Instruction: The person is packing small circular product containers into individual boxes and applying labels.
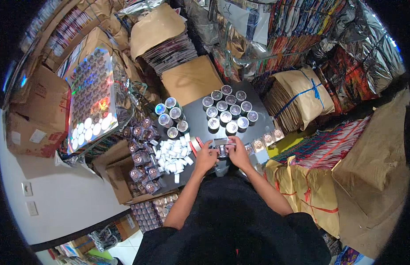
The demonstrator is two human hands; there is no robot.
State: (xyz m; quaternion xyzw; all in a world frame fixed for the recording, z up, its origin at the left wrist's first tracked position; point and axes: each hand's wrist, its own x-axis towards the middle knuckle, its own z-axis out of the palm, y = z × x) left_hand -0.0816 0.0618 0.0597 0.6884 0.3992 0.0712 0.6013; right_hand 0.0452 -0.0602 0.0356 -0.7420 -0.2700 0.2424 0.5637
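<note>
Close to my body at the near edge of the dark table (193, 114), a small clear box (222, 151) is held between my two hands, its top flap raised. My left hand (206, 156) grips its left side and my right hand (237, 153) its right side. What lies inside the box is too small to make out. Just left of my left hand is a red-edged roll, probably tape (195, 145). Beyond my hands stand several round dark containers with shiny lids (226, 116). A heap of small white pieces (173, 155) lies further left.
More lidded containers (175, 113) stand at the table's left. Packed clear boxes (138, 159) are piled beside the white heap. A row of small boxes (268, 139) lines the right edge. A sheet of round stickers (90, 99) leans at left. Paper-wrapped bundles (304, 96) crowd around the table.
</note>
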